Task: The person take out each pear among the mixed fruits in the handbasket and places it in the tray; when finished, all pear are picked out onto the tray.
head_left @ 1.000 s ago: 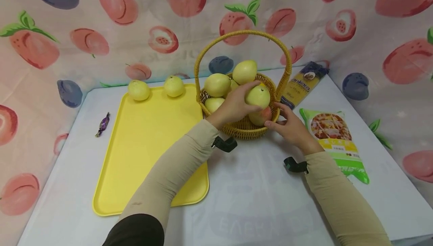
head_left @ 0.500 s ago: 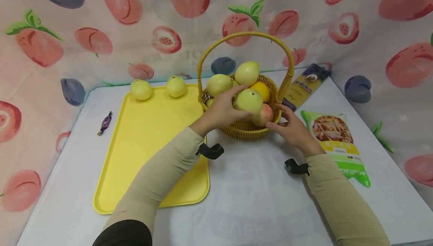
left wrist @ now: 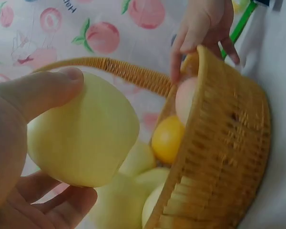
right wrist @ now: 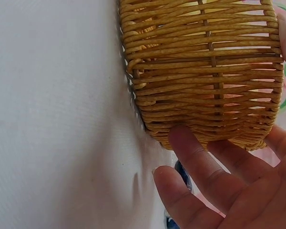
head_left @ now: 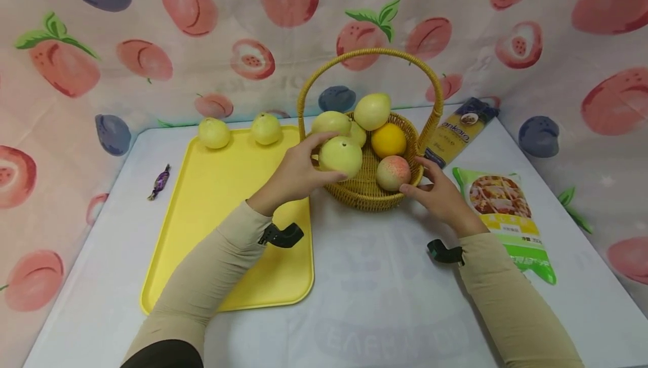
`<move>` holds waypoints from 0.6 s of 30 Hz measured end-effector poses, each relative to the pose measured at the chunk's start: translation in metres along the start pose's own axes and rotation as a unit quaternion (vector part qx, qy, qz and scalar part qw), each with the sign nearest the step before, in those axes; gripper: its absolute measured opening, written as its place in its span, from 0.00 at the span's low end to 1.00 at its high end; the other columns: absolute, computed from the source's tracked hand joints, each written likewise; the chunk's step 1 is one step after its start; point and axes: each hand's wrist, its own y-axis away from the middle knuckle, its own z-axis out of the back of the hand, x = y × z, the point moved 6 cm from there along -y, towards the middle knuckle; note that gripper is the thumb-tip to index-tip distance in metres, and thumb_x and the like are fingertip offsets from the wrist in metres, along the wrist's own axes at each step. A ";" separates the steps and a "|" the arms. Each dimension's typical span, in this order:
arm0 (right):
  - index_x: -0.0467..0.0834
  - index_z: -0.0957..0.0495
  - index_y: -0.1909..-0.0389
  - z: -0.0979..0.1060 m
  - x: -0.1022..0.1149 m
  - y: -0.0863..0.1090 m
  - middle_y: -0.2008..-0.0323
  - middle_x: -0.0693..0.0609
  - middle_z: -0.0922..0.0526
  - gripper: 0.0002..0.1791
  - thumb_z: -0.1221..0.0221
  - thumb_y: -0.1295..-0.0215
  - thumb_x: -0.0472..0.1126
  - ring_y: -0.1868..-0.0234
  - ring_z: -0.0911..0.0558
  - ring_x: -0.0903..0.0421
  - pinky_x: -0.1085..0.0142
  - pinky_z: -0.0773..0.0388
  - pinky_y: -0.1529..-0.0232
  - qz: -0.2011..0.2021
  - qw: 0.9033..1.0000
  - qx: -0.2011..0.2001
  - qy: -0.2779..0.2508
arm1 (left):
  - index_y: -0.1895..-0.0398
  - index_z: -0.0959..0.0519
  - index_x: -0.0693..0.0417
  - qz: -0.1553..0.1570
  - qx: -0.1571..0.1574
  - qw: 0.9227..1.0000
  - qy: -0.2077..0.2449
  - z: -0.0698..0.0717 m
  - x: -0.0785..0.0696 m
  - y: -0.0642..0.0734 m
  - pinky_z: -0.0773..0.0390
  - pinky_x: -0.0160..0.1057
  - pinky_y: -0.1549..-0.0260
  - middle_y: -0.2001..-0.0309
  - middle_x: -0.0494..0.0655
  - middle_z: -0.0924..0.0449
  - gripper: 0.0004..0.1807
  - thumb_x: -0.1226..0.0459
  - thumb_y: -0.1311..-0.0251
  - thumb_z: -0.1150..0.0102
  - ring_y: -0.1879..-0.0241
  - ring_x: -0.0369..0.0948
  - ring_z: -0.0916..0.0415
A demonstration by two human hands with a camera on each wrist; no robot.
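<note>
In the head view I see the left hand [head_left: 298, 172] gripping a pale-green fruit [head_left: 340, 157] at the basket's [head_left: 367, 201] nine o'clock side, thumb and fingers well apart round it. The right hand [head_left: 439, 196] holds the rim at four o'clock, beside a peach [head_left: 393, 173]. In the left wrist view, that fruit sits at nine o'clock, above others. In the right wrist view, loosely bent fingers [right wrist: 202, 167] touch the weave; how firmly, I can't quite tell.
</note>
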 end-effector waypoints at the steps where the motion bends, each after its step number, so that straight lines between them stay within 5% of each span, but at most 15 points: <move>1: 0.51 0.58 0.19 0.000 0.000 0.000 0.23 0.34 0.51 0.55 0.37 0.36 0.63 0.36 0.30 0.34 0.40 0.31 0.40 -0.001 1.000 0.000 0.000 | 0.27 0.33 0.49 0.003 -0.006 1.000 -0.002 0.004 0.003 0.002 0.20 0.45 0.52 0.37 0.49 0.28 0.43 0.57 0.46 0.24 0.47 0.45 0.25; 7: 0.51 0.59 0.19 0.000 0.000 0.001 0.23 0.34 0.51 0.55 0.37 0.36 0.64 0.35 0.31 0.34 0.40 0.31 0.39 -0.003 1.000 0.002 -0.001 | 0.28 0.33 0.52 0.007 -0.042 0.999 -0.017 0.030 0.017 0.016 0.23 0.47 0.46 0.37 0.49 0.28 0.42 0.58 0.46 0.24 0.45 0.45 0.26; 18: 0.52 0.59 0.19 -0.001 0.000 0.000 0.23 0.34 0.51 0.56 0.37 0.37 0.65 0.36 0.31 0.35 0.40 0.30 0.40 -0.006 1.000 0.003 0.004 | 0.26 0.37 0.53 0.078 -0.099 0.992 -0.032 0.078 0.059 0.048 0.20 0.51 0.53 0.39 0.57 0.27 0.43 0.58 0.44 0.26 0.43 0.51 0.26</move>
